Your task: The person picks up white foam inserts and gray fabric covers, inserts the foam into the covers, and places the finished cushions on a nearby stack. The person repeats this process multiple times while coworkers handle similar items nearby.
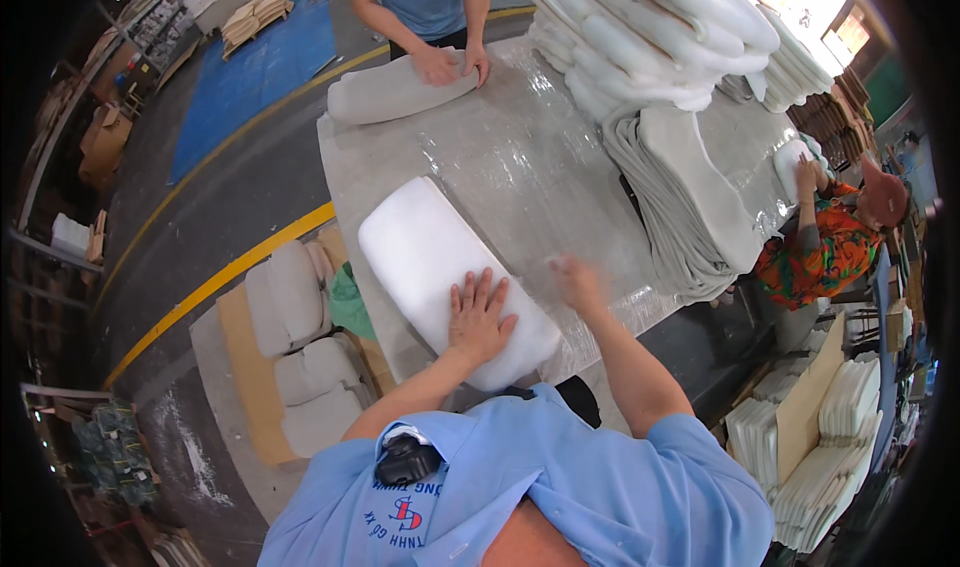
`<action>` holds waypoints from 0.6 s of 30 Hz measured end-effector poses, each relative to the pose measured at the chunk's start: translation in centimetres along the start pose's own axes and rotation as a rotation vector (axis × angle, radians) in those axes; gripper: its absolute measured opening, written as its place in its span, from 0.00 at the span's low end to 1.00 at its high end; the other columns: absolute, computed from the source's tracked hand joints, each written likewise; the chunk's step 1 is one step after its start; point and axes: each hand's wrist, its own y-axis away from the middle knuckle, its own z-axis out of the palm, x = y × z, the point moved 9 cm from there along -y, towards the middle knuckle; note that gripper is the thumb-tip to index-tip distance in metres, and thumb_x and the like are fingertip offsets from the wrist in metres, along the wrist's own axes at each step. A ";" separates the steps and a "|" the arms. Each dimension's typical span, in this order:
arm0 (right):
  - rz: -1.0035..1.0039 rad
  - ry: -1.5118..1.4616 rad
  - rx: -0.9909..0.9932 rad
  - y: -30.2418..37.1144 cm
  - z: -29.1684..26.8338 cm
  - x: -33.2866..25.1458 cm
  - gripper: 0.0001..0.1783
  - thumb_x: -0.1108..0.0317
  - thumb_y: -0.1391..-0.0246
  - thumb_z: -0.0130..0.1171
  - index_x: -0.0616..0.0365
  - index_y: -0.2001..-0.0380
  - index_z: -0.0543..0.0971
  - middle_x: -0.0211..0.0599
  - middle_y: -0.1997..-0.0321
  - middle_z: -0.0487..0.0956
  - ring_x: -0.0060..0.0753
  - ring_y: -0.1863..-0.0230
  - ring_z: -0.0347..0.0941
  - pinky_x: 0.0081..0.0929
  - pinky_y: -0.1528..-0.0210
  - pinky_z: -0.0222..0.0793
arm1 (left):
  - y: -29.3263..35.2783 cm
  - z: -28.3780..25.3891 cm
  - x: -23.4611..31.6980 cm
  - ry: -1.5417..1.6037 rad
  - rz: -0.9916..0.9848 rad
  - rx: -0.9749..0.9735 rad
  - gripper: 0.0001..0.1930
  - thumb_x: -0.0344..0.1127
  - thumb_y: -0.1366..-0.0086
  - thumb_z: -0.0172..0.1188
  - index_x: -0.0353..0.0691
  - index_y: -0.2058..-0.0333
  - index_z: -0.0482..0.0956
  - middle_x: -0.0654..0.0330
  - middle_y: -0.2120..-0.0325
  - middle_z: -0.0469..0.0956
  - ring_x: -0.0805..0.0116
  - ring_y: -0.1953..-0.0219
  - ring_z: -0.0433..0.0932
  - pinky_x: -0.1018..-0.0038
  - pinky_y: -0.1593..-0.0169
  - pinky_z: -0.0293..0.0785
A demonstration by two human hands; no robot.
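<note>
A white padded cushion (420, 242), long with rounded corners, lies at the near edge of the plastic-covered table (530, 157). My left hand (480, 317) rests on its top with the fingers spread flat. Just right of the cushion, above the table, is my right hand (580, 283). Motion smears its fingers, so I cannot make out whether it holds anything. Further right lies a thick pile of grey fabric covers (690, 192), their edges hanging in folds.
Large white padding sheets (640, 37) are heaped at the back right. Across the table, a co-worker's hands press a grey covered cushion (395, 89). At the right, another person handles a white pad (790, 162). Grey cushions (285, 297) lie on cardboard at lower left.
</note>
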 end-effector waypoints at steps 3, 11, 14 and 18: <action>-0.144 -0.029 -0.235 0.9 4.3 -6.0 0.27 0.47 0.35 0.54 0.61 0.48 0.80 0.59 0.50 0.82 0.63 0.48 0.78 0.53 0.44 0.72 | 0.2 0.1 -0.6 -0.023 -0.025 -0.034 0.40 0.59 0.29 0.48 0.45 0.25 0.54 0.51 0.23 0.44 0.42 0.22 0.38 0.41 0.24 0.29; 0.174 0.036 0.092 -0.6 0.2 1.2 0.26 0.49 0.37 0.58 0.63 0.50 0.80 0.61 0.53 0.82 0.63 0.51 0.79 0.53 0.48 0.73 | -0.3 -0.5 0.3 0.037 0.005 0.006 0.42 0.60 0.31 0.51 0.42 0.26 0.55 0.55 0.23 0.47 0.45 0.22 0.41 0.45 0.23 0.31; 0.125 -0.082 0.019 -1.0 0.1 -0.7 0.26 0.51 0.37 0.59 0.63 0.49 0.80 0.62 0.54 0.82 0.65 0.51 0.79 0.51 0.49 0.74 | -0.1 -0.5 0.0 0.040 -0.006 -0.007 0.42 0.59 0.31 0.51 0.41 0.26 0.56 0.56 0.23 0.47 0.46 0.22 0.41 0.45 0.23 0.31; -0.075 -0.141 -0.127 -0.6 4.8 -7.1 0.25 0.51 0.38 0.60 0.61 0.48 0.80 0.63 0.58 0.82 0.66 0.53 0.79 0.51 0.51 0.74 | 0.2 -0.3 -0.6 0.026 -0.044 -0.036 0.41 0.59 0.31 0.51 0.41 0.27 0.56 0.57 0.23 0.47 0.47 0.22 0.40 0.46 0.23 0.30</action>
